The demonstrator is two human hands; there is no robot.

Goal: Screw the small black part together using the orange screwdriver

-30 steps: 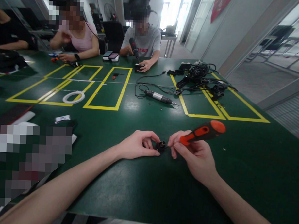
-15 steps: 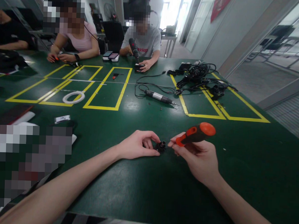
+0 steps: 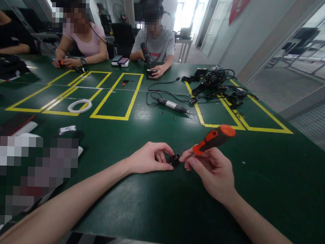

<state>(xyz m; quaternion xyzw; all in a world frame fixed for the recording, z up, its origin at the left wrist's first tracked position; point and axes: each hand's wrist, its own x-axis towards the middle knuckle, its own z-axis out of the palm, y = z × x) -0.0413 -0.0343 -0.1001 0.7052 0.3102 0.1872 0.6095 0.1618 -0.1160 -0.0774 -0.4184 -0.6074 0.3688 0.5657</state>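
Note:
My left hand (image 3: 156,157) rests on the green table and pinches a small black round part (image 3: 174,160) between thumb and fingers. A short metallic-looking stub points up from this part; its exact kind is not clear. In my right hand (image 3: 212,170) is a screwdriver (image 3: 215,138) with an orange and dark handle, gripped low near the shaft. The handle leans up and to the right. Its tip is hidden by my fingers, close beside the black part.
A grey-and-black electric screwdriver (image 3: 173,105) with a cord lies ahead. Tangled black cables (image 3: 216,79) are at the back right. A white tape roll (image 3: 80,106) lies left on the green table (image 3: 127,206). Co-workers sit opposite, one holding a power tool (image 3: 145,52).
My right hand has shifted slightly left, nearer the black part, and the screwdriver handle has tilted and risen a little. My left hand has stayed in place.

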